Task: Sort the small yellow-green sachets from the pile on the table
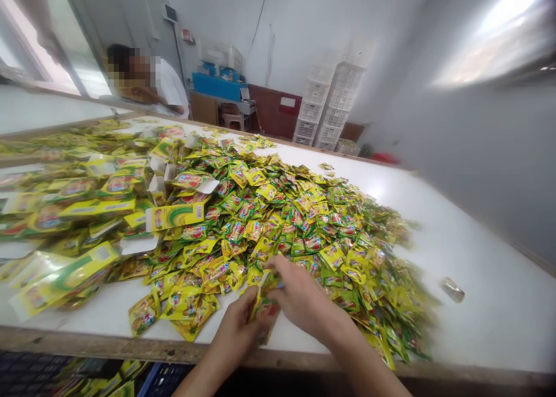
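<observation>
In the head view, the left hand (237, 330) is cupping a bundle of sachets (264, 311) just above the near edge of the table (478, 310), fingers closing narrowly around it, while the right hand (299, 295) is pinching the bundle's top, right at the fringe of the big pile (282, 211) covering the table's middle; this looks like gathering sachets into a handful, and adding one more is calling for a clean pinch on a single sachet and a firm left grip
</observation>
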Demonstrator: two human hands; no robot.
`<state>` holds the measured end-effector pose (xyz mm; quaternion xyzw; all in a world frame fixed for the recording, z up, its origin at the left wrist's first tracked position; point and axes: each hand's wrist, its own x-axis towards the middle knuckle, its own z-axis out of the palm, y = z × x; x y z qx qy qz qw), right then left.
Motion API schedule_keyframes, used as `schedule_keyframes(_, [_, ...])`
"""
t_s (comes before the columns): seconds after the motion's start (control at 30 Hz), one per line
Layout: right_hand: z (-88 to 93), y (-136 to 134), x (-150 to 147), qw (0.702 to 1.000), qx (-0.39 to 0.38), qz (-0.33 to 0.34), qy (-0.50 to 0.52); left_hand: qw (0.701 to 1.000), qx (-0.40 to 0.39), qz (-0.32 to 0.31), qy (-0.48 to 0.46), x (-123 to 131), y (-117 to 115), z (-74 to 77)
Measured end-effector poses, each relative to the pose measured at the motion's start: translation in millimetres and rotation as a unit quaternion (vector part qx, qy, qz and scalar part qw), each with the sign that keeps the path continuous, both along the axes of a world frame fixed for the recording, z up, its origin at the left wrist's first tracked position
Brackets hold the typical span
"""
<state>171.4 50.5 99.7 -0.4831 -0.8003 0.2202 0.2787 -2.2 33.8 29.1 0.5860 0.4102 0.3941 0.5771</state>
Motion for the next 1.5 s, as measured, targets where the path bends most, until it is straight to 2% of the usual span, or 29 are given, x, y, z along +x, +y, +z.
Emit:
schedule_keyframes(0.07, [-9.4, 2, -5, 0.998, 0.023, -0.037, 0.035, 0.998, -0.036, -0.007, -0.059, -3, 3, 0.7])
schedule_keyframes(0.13, [-18.7, 3, -8, 0.997, 0.053, -0.02, 0.044, 0.993, -0.062, -0.016, -0.1, -5, 3, 1.8])
schedule_keyframes(0.23, [-26.0, -1, -10, 0.995, 0.088, 0.034, 0.033, 0.989, -0.075, -0.017, -0.123, -7, 1, 6.5])
schedule_keyframes(0.37, [-26.3, -9, -9, 0.994, 0.097, -0.007, 0.046, 0.989, -0.08, -0.008, -0.126, -6, -1, 14.6])
schedule_keyframes(0.57, [-30.0, -15, -9, 0.997, 0.054, 0.057, -0.018, 0.993, -0.07, 0.006, -0.095, -8, -1, 8.5])
schedule_keyframes(0.77, [-34.8, -22, -13, 0.993, 0.037, -0.013, 0.109, 0.995, -0.055, 0.003, -0.082, -9, -2, 2.8])
schedule_keyframes(0.9, [-38.4, -28, -13, 0.994, 0.025, 0.014, 0.102, 0.996, -0.052, -0.011, -0.074, -8, -3, 5.2])
schedule_keyframes(1.07, [-45.6, -33, -7, 0.987, 0.02, -0.056, 0.152, 0.995, -0.07, -0.011, -0.075, -8, -4, 7.1])
schedule_keyframes(1.27, [-42.9, -28, -12, 0.987, 0.002, -0.038, 0.154, 0.998, -0.045, -0.009, -0.05, -7, -5, -0.5])
schedule_keyframes(1.5, [-42.7, -29, -18, 0.987, -0.04, -0.049, 0.151, 0.999, -0.02, -0.011, -0.029, -7, -3, -0.3])
